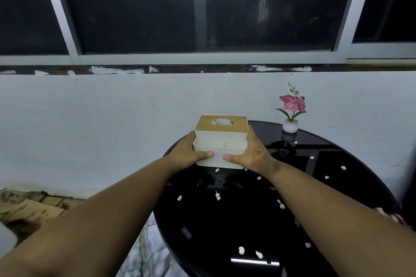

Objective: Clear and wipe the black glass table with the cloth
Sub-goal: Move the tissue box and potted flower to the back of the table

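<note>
A round black glass table (236,227) fills the lower right of the head view. A white tissue box (219,141) with a wooden lid sits at the table's far left edge. My left hand (188,153) grips its left side and my right hand (252,153) grips its right side, thumbs on the near face. Whether the box is lifted or resting on the glass I cannot tell. Several small white crumbs (218,196) are scattered over the glass. No cloth is in view.
A small white pot with a pink flower (290,117) stands at the table's far right edge. A white wall and dark windows lie behind. Something pinkish (391,217) shows at the table's right rim. Rubble (31,207) lies on the floor at left.
</note>
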`<action>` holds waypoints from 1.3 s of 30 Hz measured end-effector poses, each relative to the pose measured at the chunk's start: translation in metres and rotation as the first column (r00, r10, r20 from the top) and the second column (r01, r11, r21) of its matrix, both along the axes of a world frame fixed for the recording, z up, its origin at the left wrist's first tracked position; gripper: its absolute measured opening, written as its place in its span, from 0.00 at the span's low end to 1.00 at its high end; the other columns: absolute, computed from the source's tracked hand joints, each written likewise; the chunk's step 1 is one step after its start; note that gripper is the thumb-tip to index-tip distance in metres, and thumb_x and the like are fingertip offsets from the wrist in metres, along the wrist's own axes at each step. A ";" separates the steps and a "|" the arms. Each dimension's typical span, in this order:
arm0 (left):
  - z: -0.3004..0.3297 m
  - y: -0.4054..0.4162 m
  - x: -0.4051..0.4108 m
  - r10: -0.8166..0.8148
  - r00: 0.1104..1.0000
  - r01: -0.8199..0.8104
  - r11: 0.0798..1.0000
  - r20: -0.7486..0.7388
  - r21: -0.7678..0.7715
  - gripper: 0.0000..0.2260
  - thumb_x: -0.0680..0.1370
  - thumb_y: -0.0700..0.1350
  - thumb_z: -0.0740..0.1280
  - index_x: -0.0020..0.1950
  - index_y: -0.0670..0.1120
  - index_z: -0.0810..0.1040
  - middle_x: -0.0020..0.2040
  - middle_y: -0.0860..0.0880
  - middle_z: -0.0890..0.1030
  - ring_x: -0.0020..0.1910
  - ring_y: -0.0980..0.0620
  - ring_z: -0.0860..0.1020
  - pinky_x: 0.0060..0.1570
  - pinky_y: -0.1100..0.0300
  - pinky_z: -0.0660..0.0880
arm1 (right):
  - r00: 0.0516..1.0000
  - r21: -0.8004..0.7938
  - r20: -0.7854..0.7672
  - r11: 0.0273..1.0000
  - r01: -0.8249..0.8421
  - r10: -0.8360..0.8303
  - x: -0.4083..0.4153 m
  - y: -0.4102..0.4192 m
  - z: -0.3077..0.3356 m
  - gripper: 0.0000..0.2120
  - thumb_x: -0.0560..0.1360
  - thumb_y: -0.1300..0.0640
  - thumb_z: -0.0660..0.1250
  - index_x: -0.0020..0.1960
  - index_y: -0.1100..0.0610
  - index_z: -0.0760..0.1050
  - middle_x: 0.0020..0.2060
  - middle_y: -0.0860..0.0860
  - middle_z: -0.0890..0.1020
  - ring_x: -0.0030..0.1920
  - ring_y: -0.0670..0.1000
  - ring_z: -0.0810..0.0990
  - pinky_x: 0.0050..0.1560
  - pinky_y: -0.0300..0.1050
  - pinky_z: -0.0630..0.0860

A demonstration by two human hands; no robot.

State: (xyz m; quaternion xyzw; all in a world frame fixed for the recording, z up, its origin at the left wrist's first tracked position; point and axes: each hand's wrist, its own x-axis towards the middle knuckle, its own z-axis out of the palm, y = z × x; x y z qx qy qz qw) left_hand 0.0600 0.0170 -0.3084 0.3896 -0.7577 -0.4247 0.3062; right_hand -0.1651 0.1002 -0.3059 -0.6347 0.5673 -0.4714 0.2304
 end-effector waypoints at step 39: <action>0.010 -0.160 -0.183 -0.160 0.973 0.182 0.975 -0.166 0.128 0.20 0.71 0.35 0.75 0.54 0.57 0.77 0.56 0.54 0.83 0.58 0.53 0.79 0.64 0.52 0.74 | 0.921 -0.117 -0.032 0.917 0.382 -0.388 -0.129 -0.147 -0.015 0.51 0.59 0.47 0.83 0.72 0.56 0.57 0.63 0.51 0.73 0.63 0.50 0.71 0.63 0.44 0.68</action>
